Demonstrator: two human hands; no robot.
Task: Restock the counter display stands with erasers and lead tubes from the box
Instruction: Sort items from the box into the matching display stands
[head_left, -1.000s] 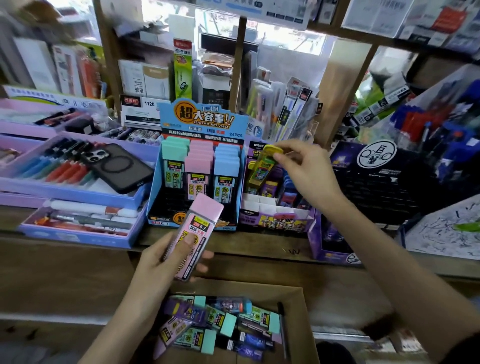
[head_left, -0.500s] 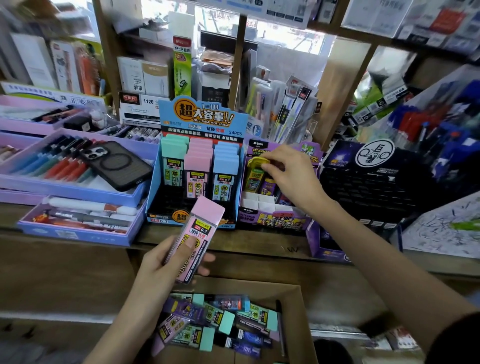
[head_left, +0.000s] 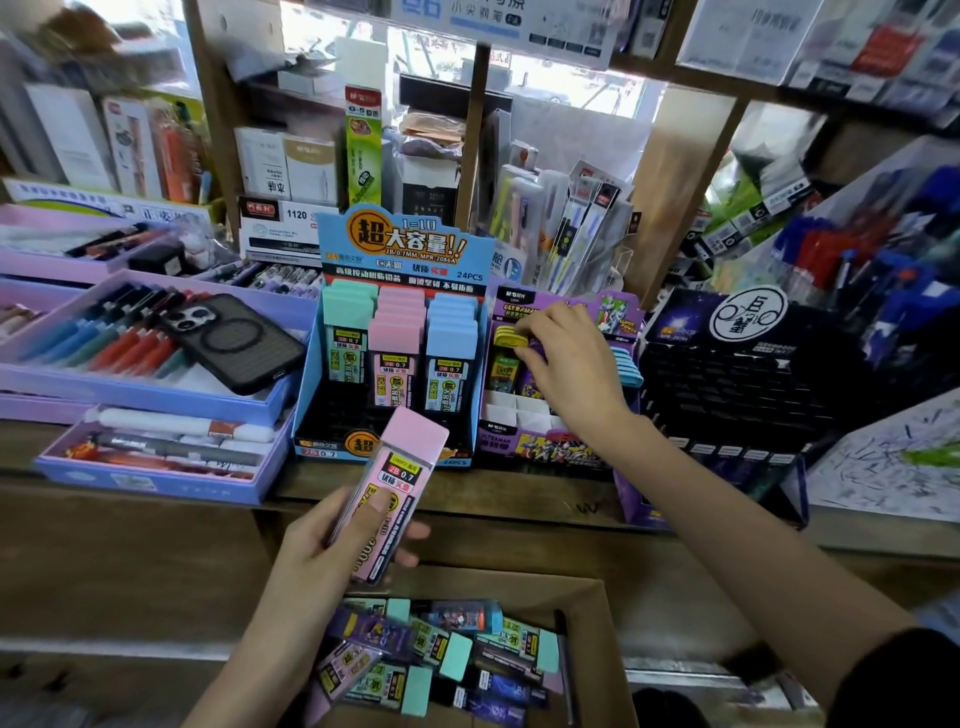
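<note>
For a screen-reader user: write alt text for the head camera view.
A person's left hand holds a pink-capped lead tube above a cardboard box of stock, while the right hand pinches a yellow-capped item in the purple display stand. A blue display stand of lead tubes stands beside it.

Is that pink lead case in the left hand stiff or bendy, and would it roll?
Probably stiff: the pink lead case looks straight though the left hand grips only its lower half. Its flat, boxy sides suggest it would lie still rather than roll.
</note>
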